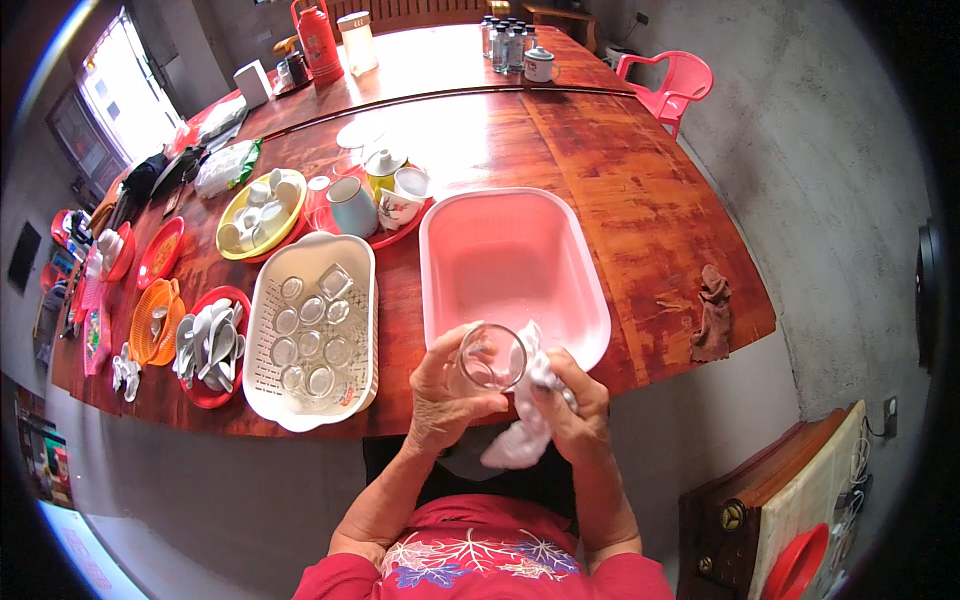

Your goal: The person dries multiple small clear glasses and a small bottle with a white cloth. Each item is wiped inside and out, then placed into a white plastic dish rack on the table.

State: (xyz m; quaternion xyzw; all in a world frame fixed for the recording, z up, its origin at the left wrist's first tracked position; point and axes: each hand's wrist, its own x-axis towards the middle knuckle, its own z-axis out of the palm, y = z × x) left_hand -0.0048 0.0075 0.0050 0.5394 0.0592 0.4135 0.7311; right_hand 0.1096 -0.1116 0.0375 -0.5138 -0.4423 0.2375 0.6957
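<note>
A clear drinking glass (491, 358) is held in my left hand (440, 390), its round mouth tilted up toward me. My right hand (580, 405) grips a white cloth (522, 440) close against the glass's right side, and the cloth's lower end hangs down. Both hands are over the near edge of a pink plastic basin (510, 240) on the table. Left of the basin is a white draining basket (310, 400) with several small clear glasses (312, 340) standing in it.
The wooden table (650, 250) bears a red plate of white spoons (210, 340), an orange basket (155, 320), a yellow plate of small white cups (262, 215) and a tray with mugs (352, 208). A brown rag (712, 315) lies at the right edge. Far back stand a red thermos (318, 45) and bottles (508, 45).
</note>
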